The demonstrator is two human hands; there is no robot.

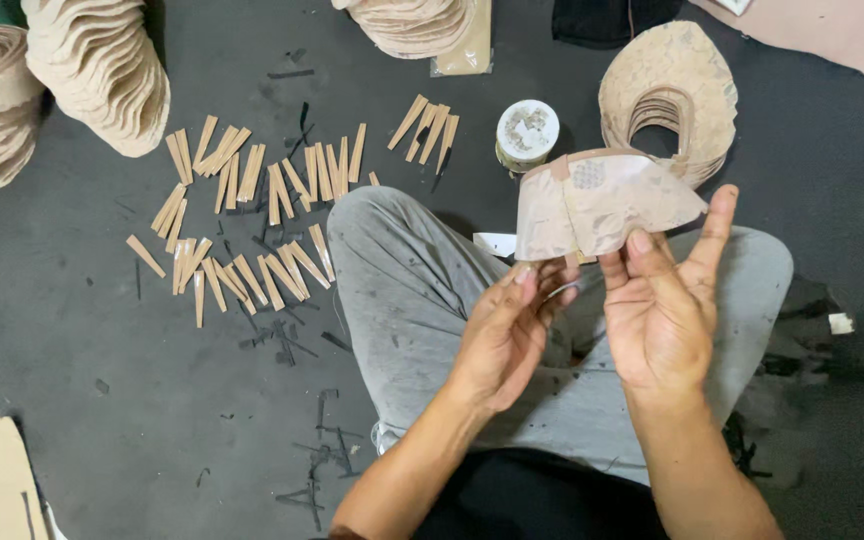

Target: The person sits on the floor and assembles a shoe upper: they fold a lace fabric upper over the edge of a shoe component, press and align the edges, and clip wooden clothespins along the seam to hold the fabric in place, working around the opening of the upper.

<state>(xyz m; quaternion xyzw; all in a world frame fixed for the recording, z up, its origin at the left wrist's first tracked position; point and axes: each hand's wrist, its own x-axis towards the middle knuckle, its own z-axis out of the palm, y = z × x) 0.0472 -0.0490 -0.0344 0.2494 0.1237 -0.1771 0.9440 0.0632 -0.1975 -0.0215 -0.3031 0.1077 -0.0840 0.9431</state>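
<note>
So the dark floor (92, 400) is taking up most of the view, scuffed and dotted with little black offcuts, and a person in grey trousers (412, 300) is sitting cross-legged right in the middle of it. Big stacks of curved tan cut-outs (102, 70) are piling up at the top left, another stack (412, 22) is poking in at the top centre, and a fanned-out arc of the same kind of pieces (667, 100) is sitting at the top right, just behind the hands. Both hands are holding up 1 curved tan piece (597, 205), kind of visor shaped with a taped seam down the middle, and it's hanging in the air above the knees, just in front of that fanned stack. The right hand (662, 310) is pinching its lower edge with the thumb and nearer fingers while the index finger is sticking straight up, loose. The left hand (507, 335) is pinching the bottom edge too, fingers curled in under the seam. A small round tin (527, 132) with a pale crusty top is sitting on the floor just left of the piece. Loads of little tan strips (242, 230) are lying scattered in rows on the floor to the left of the knee, with a small bunch (427, 130) near the tin.
</note>
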